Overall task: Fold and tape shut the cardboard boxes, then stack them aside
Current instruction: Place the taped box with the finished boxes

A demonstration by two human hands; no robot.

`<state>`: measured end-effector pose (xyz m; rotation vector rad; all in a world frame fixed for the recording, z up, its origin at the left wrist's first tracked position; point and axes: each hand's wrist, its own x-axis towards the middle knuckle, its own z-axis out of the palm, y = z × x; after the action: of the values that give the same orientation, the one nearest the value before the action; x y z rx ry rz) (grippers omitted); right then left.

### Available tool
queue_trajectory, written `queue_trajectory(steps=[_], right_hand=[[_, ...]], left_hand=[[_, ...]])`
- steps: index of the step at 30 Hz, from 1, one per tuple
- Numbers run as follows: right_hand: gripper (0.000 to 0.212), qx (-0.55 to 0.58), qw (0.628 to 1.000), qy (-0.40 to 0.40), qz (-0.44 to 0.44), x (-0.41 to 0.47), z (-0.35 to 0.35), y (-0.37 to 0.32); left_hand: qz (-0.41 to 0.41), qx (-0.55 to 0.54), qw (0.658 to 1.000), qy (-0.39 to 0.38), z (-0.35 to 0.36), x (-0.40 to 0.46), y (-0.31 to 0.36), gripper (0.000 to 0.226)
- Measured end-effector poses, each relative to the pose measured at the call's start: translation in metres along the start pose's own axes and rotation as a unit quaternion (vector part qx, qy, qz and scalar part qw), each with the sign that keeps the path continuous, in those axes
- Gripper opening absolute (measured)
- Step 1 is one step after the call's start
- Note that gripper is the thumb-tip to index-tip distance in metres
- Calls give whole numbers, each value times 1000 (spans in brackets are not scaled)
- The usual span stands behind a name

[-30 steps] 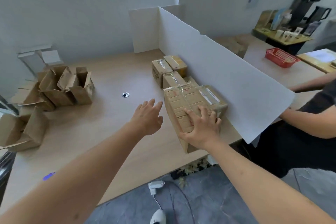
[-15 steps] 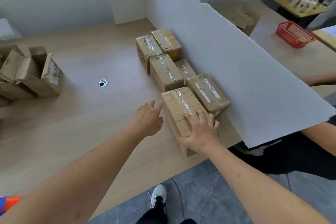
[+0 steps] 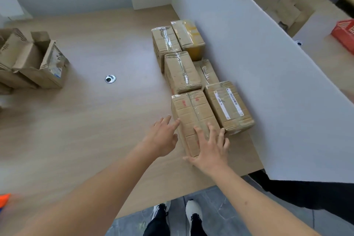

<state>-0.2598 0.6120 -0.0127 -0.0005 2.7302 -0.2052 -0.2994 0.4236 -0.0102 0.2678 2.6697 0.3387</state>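
Resting flat with fingers spread on the nearest taped box (image 3: 193,119), the right hand (image 3: 209,151) apparently seats it in the row beside the white divider (image 3: 268,82), while the left hand (image 3: 162,138), released, touches its side.

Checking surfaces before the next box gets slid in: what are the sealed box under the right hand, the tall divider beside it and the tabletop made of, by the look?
Sealed brown box: corrugated cardboard, matt, with a glossy clear tape strip along its seam. Tall white divider panel: probably foam board or plastic sheet, matt, with a chipped, jagged top edge. Pale tabletop: wood-grain pattern, smooth, likely laminate.
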Motion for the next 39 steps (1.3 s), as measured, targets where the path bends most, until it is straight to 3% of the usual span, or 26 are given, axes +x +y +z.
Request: queue_trajectory(steps=[3,16,27,39], right_hand=[[105,4,1000,-8,-12,3,1,8],[60,1,995,-39,-88,14,-48,15],[66,-2,976,57,-210,-15,-156,-14],[59,-35,924,173,-340,-85,-262,-111]], left_hand=[[6,-11,1000,-19,9,3,9,58],[-56,27,998,-33,-16,-15,42,65],[-131,33,985,103,-96,-93,50,59],[-191,24,944,269,-200,-220,23,60]])
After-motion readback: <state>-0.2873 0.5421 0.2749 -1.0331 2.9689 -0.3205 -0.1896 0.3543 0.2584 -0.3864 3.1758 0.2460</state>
